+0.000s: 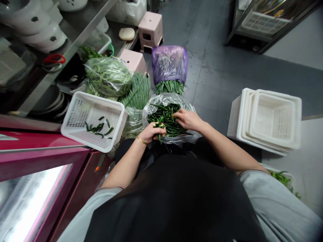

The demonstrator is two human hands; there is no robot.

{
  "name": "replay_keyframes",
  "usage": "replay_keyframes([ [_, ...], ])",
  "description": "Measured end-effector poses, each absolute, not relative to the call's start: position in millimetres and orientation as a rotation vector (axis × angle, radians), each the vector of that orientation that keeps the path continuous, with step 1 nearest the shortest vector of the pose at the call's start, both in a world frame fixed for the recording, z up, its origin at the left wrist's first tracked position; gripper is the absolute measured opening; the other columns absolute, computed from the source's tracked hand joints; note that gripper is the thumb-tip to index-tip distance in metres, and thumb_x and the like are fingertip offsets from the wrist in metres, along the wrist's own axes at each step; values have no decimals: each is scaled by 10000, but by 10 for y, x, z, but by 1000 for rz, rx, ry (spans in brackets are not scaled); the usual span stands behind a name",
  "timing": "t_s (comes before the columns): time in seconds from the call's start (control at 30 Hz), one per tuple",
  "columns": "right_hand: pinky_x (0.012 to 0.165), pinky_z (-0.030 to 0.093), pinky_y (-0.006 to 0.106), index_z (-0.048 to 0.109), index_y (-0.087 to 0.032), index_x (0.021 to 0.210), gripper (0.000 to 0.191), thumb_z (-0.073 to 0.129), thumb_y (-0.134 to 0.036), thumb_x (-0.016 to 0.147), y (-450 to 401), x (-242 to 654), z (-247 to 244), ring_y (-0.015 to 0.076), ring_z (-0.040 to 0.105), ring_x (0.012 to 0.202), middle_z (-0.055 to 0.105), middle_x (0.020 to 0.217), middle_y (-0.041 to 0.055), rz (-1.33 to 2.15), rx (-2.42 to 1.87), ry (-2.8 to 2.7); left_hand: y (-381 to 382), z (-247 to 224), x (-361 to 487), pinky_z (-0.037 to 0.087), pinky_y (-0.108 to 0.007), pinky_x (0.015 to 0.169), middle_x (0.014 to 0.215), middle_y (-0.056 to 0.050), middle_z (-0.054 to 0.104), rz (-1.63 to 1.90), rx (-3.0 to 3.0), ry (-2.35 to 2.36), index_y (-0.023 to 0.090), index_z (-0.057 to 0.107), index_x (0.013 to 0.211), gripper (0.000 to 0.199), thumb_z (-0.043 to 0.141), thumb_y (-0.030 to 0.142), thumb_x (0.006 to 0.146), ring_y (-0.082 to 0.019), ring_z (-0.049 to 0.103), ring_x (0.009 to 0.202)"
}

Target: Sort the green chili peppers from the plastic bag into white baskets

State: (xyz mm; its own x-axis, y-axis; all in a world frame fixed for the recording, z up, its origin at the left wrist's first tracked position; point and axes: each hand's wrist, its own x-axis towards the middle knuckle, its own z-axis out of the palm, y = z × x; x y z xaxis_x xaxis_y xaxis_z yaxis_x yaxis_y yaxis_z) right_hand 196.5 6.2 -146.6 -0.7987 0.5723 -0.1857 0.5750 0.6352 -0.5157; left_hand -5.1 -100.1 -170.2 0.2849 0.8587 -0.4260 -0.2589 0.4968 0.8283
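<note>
A clear plastic bag (161, 99) stands open in front of me, filled with dark green chili peppers (168, 112). At its left side my left hand (152, 132) is closed around several green peppers, their cut-looking pale ends pointing up. Over the right part of the bag, my right hand (186, 119) has its fingers curled down at the peppers; whether one is between the fingertips is too small to tell. A white perforated basket (118, 117) to the left holds several loose peppers (97, 127).
Bagged green vegetables (108, 75), long green stalks (140, 89) and a purple bag (169, 64) lie beyond. Pink stools (150, 25) stand further back. Stacked white baskets (274, 117) are at right, a red-framed cabinet (42, 161) at lower left.
</note>
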Motion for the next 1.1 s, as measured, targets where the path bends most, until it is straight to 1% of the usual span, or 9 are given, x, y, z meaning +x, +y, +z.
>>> replay_keyframes([
  [0.07,725,430,311,626,-207,1239,368,378,-296,983,261,1858,-1508,228,587,968,587,1214,151,-376,1066,2894,-926,-1736,-64,190,-189,342,563,12,572,960,665,1116,128,616,699,234,727,316,616,-49,383,391],
  [0.13,734,426,317,663,-190,1184,360,369,-221,979,393,1753,-1560,242,574,997,604,1173,155,-149,965,2874,-826,-1734,-71,205,-182,364,565,28,550,1067,674,1240,126,632,709,230,741,305,613,-42,380,418],
  [0.33,743,449,288,682,-152,1109,325,415,-299,998,324,1747,-1522,179,604,861,683,955,97,-328,924,3235,-500,-1657,10,411,-187,605,754,11,646,1243,1040,1343,124,703,848,325,786,228,552,-88,543,678],
  [0.53,671,427,288,685,-131,907,410,362,-363,1008,109,1677,-1513,173,577,743,648,784,101,-327,887,3331,-523,-1701,158,217,-207,405,466,87,378,1032,735,1361,156,538,603,297,781,321,559,-38,303,397],
  [0.63,670,433,273,657,-137,831,334,443,-349,975,7,1537,-1567,160,590,740,652,780,91,-653,962,3274,-748,-1719,42,177,-212,377,454,82,393,971,633,1418,157,560,634,282,778,322,567,-42,304,364],
  [0.8,513,427,227,583,-155,787,343,513,-466,913,-237,1630,-1561,108,564,499,616,614,-8,-1825,948,2577,-1164,-1716,-149,212,-211,387,462,61,439,815,796,1222,123,614,653,324,819,357,564,-47,347,388],
  [0.87,485,421,230,578,-156,809,389,496,-524,906,-341,1764,-1554,107,545,452,621,602,-10,-1958,833,2414,-1259,-1752,-94,214,-212,386,448,60,434,725,839,1073,108,639,672,328,828,353,560,-45,338,381],
  [0.93,529,433,241,594,-152,819,390,465,-504,928,-412,1853,-1564,118,571,512,653,663,27,-1762,847,2582,-1291,-1815,40,204,-216,367,437,55,443,718,718,1027,113,626,650,316,818,344,554,-48,334,359],
  [1.1,689,423,289,649,-108,934,359,356,-310,988,-291,1656,-1624,215,637,850,671,929,166,-510,1072,2917,-1232,-1907,332,223,-200,345,475,37,502,959,209,1092,143,547,605,274,760,305,544,-61,397,371],
])
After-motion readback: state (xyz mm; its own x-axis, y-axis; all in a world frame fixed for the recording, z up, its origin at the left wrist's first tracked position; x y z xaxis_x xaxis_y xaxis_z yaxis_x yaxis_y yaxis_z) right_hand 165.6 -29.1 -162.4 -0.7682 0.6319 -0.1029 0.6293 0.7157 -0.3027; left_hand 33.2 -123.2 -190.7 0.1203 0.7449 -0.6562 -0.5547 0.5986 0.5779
